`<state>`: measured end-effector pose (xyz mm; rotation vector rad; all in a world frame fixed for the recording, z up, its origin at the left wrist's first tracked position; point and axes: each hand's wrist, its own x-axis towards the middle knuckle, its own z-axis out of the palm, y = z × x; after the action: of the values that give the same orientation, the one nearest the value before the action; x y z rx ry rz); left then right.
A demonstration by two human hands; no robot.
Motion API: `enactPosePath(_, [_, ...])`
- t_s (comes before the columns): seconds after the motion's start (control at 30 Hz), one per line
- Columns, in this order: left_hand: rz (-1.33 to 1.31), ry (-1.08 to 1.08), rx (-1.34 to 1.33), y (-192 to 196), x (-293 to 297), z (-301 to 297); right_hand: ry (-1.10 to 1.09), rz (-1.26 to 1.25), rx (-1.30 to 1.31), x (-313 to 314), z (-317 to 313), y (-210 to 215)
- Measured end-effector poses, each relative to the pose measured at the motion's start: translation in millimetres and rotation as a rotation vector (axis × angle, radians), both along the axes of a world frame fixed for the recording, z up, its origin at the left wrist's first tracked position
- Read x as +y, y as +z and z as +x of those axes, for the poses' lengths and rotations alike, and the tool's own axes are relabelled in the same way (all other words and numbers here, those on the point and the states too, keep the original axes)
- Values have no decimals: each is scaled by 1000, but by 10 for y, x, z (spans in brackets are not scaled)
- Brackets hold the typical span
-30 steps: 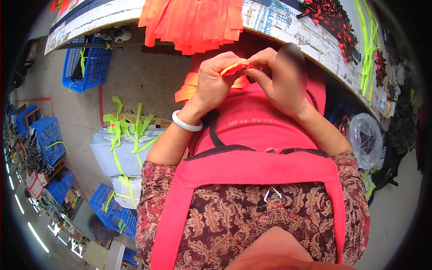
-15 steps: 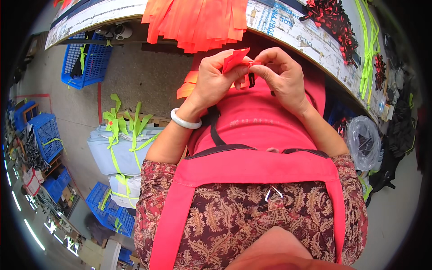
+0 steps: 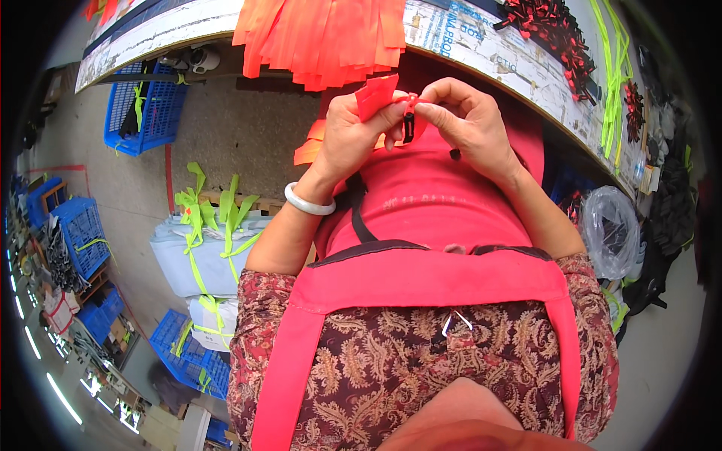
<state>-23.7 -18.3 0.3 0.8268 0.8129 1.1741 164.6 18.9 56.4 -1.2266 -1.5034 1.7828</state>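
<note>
My left hand, with a white bangle on its wrist, pinches a red-orange fabric strap between thumb and fingers, just under the table edge. My right hand meets it from the right and grips a small black plastic buckle that hangs from the strap. Both hands are raised in front of my red apron. A bunch of orange straps hangs over the table edge directly above the hands.
The worktable carries black and red clips and neon green cords. On the floor left are blue crates, white bags tied with neon green straps, and a clear plastic bag at right.
Both hands have lifted slightly toward the table edge. The red strap end now stands up from the left fingers, and the black buckle shows below the right fingertips.
</note>
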Motion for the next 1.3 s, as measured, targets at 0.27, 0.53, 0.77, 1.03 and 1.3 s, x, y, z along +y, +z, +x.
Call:
enactPosePath(0.27, [398,103,376,184,3,-33,66,793,15,1,30,-58])
enactPosePath(0.53, [396,107,379,190,40,-63,62,853,-30,20,2,-47])
enactPosePath(0.77, [356,80,361,189,95,-51,20,482,64,46,-5,-114])
enactPosePath(1.03, [-213,97,-116,176,114,-34,193,-129,154,139,54,-26])
enactPosePath(1.3, [-265,29,-129,162,173,-30,48,-79,80,211,35,43])
